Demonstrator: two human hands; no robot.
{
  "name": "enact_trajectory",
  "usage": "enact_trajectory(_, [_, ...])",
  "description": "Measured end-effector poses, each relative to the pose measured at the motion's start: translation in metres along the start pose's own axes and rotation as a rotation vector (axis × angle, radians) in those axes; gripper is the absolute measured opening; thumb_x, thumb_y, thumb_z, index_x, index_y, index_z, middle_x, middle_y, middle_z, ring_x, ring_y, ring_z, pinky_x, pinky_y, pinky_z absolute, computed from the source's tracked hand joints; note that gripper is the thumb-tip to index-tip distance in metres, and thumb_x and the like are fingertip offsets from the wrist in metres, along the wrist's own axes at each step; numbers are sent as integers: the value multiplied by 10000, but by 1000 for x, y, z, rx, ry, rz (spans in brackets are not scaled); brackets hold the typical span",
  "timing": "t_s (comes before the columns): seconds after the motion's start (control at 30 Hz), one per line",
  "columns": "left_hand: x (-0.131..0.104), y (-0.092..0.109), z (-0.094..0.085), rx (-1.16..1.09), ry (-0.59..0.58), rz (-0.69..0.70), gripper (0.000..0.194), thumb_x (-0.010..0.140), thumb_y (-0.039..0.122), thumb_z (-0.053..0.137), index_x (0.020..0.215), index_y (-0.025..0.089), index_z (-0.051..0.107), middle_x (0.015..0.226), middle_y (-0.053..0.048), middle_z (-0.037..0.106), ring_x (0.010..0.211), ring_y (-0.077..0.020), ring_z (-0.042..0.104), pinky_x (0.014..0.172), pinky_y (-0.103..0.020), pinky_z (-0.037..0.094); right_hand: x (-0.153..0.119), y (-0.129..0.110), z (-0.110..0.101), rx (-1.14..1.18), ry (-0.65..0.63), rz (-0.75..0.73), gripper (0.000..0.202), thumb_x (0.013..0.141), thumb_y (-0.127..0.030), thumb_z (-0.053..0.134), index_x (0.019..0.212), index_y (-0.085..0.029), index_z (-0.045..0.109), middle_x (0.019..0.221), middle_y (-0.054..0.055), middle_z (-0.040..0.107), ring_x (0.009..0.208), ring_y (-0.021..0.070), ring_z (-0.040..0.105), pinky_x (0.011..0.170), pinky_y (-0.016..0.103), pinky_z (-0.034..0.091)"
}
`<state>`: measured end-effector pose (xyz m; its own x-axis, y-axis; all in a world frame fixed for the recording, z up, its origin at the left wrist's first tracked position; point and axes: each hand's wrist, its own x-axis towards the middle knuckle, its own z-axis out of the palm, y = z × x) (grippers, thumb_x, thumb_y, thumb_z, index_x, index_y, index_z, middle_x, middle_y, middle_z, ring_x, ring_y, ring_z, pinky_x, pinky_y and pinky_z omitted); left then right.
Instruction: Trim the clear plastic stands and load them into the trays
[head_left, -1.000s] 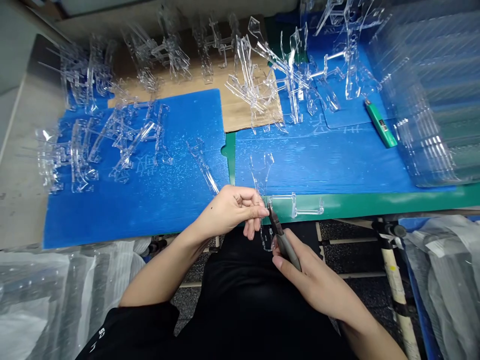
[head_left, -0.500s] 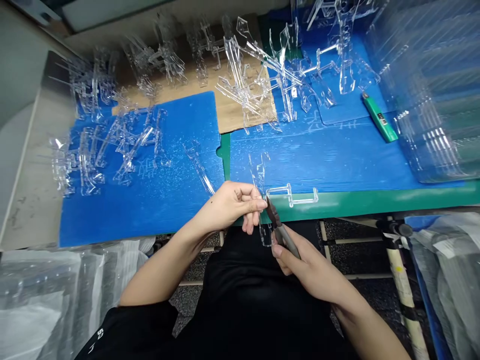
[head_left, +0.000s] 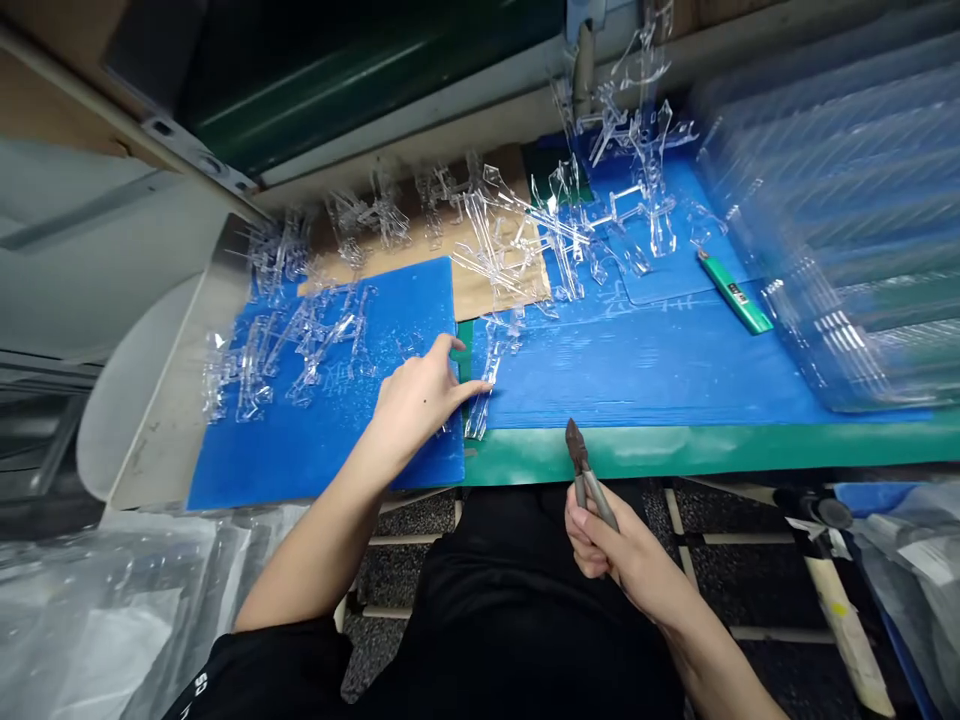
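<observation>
My right hand [head_left: 619,530] is wrapped round the grey handles of a pair of cutting pliers [head_left: 581,465], whose dark jaws point up over the table's green front edge. To the left, my left hand [head_left: 420,400] reaches over the blue sheet with thumb and index finger spread apart. Its thumb tip meets or overlaps a long clear plastic part [head_left: 491,375]; contact is hard to judge. The other fingers of that hand are mostly hidden beneath it. Another clear piece [head_left: 411,343] lies partly hidden behind the hand.
Clusters of clear moulded parts [head_left: 259,355] lie at left, with more clear parts [head_left: 491,240] on brown cardboard [head_left: 525,165]. A green utility knife [head_left: 735,293] rests at right beside stacked clear trays [head_left: 847,250]. Plastic-wrapped bundles [head_left: 150,590] stand below the left edge.
My hands have separated. The left let go of the clear plastic and opened; the pliers moved away from it. The bracket-shaped clear frame near the front edge is gone from there. The view has shifted.
</observation>
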<state>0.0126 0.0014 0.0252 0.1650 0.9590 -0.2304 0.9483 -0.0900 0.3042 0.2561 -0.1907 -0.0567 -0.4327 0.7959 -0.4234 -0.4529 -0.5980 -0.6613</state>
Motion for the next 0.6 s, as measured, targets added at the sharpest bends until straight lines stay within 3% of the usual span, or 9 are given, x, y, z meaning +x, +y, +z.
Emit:
enact_trajectory(0.1, [10, 13, 0, 81, 110, 52, 613, 1003, 605, 789, 1445, 244, 567, 937, -46, 807, 902, -305, 772, 695, -310, 441, -4, 3, -2, -24, 3, -33, 438, 1081, -611, 685, 990, -229, 491, 778, -91, 324, 621, 82, 253, 571, 246, 235])
enact_trajectory(0.23, [37, 38, 12, 174, 63, 194, 632, 1037, 544, 770, 1563, 277, 543, 1035, -85, 823, 976, -310, 785, 829, -339, 518, -7, -5, -1, -79, 67, -134, 391, 1103, -576, 663, 1004, -227, 516, 793, -79, 331, 639, 96, 271, 579, 259, 266])
enact_trajectory(0.43, [61, 61, 31, 184, 40, 279, 404, 1116, 520, 626, 1339, 202, 735, 1148, -183, 818, 1112, -378, 780, 906, -413, 560, -9, -26, 0, -164, 243, -236, 414, 1030, -597, 749, 1045, -230, 558, 785, -64, 392, 629, 111, 345, 569, 274, 309])
enact_trajectory(0.6, [64, 65, 41, 74, 41, 366, 360, 1145, 485, 578, 1252, 223, 799, 1149, -158, 826, 1094, -345, 783, 914, -409, 544, -1, -34, -4, -208, 299, -295, 369, 998, -535, 808, 1053, -230, 608, 773, -47, 451, 606, 111, 387, 537, 264, 334])
